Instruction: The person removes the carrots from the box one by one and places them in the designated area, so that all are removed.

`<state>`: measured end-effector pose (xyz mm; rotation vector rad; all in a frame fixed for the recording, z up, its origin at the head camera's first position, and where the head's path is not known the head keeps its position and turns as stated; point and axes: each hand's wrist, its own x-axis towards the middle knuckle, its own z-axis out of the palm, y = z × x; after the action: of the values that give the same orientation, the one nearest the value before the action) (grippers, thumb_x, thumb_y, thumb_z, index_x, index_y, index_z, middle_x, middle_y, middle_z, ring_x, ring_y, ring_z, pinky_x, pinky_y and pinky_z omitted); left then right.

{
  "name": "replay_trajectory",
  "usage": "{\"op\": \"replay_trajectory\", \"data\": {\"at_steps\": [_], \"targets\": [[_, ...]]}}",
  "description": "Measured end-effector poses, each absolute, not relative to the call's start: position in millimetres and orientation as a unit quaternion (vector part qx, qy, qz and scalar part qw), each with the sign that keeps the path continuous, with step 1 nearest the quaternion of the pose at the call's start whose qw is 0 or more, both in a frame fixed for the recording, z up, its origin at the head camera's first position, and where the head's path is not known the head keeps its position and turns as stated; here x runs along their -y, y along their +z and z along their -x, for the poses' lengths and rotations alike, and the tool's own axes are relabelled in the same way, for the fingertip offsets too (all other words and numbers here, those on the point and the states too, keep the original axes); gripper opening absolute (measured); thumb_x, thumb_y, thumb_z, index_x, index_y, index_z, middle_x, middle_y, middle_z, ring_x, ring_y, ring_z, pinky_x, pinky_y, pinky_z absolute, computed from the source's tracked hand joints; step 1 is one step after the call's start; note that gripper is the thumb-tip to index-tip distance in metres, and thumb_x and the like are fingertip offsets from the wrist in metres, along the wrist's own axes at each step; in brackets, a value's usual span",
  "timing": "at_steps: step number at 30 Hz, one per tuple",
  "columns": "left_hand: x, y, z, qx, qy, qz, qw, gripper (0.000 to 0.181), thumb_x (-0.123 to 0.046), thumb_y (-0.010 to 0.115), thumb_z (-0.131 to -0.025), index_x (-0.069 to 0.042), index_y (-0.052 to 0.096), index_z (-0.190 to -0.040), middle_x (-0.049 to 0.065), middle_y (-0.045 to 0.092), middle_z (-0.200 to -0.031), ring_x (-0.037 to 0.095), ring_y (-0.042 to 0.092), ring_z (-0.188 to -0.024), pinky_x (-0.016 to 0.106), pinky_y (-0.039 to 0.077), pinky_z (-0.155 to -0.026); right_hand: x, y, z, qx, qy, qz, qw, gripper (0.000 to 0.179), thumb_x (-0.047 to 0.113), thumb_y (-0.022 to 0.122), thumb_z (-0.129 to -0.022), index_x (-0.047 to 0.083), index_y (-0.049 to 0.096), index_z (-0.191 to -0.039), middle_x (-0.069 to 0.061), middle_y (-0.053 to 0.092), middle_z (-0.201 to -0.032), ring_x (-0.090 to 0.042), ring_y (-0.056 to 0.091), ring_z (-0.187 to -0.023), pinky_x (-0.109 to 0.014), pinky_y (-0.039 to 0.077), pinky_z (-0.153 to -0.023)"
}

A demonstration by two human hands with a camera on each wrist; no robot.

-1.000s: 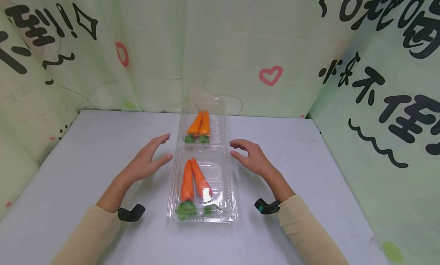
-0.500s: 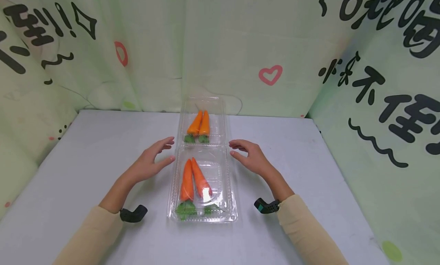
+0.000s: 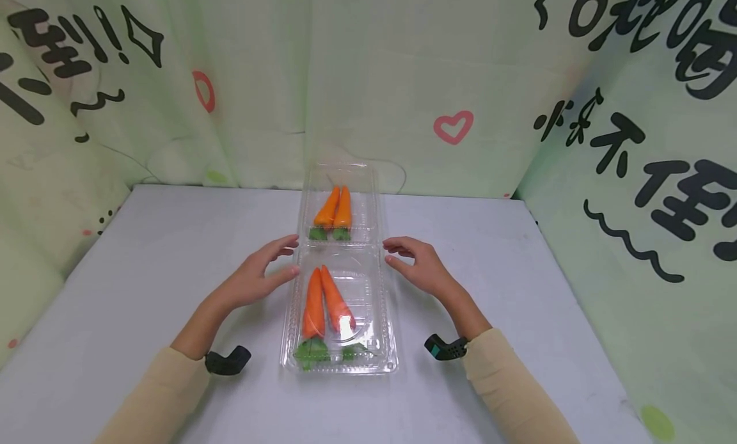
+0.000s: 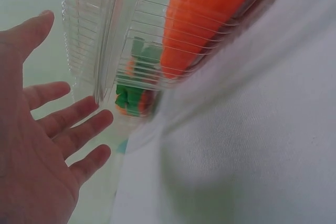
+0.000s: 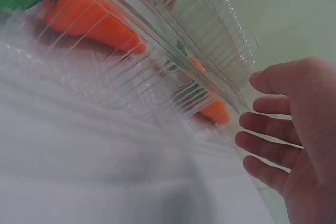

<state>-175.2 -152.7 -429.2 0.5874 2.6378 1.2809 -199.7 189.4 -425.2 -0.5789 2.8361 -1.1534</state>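
Observation:
A clear plastic box (image 3: 368, 303) lies on the white table with two orange carrots (image 3: 313, 306) inside, green tops toward the near edge. Beyond it, end to end, is another clear plastic section (image 3: 365, 194) with two smaller-looking orange carrots (image 3: 343, 210). My left hand (image 3: 253, 279) is at the left side with fingers spread and fingertips right at the box's rim. On the opposite side, my right hand (image 3: 423, 265) has fingers extended close to the rim. Ribbed walls (image 4: 152, 51) and a carrot (image 4: 202, 19) behind them show in the left wrist view.
The white table (image 3: 489, 393) runs back to a pale green curtain (image 3: 368, 79) with a pink heart and black lettering. Another printed curtain side (image 3: 662, 316) borders the table on the right. Each wrist wears a black device (image 3: 227, 361).
My left hand has moved right and slightly nearer, from beside the box up to its rim. The right hand has barely moved. The box and carrots stay where they were.

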Motion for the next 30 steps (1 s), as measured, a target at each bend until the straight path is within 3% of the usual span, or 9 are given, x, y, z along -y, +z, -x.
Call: {"op": "replay_trajectory", "data": {"at_steps": [30], "targets": [[149.5, -431.2, 171.9, -0.873, 0.429, -0.217, 0.082, 0.070, -0.028, 0.069, -0.088, -0.011, 0.036, -0.148, 0.011, 0.040, -0.151, 0.033, 0.046, -0.132, 0.058, 0.037, -0.109, -190.3, -429.0, 200.0, -0.900, -0.397, 0.177, 0.028, 0.037, 0.016, 0.063, -0.093, 0.005, 0.059, -0.128, -0.013, 0.064, -0.125, -0.029, 0.063, -0.111, -0.043, 0.053, -0.097]]}}
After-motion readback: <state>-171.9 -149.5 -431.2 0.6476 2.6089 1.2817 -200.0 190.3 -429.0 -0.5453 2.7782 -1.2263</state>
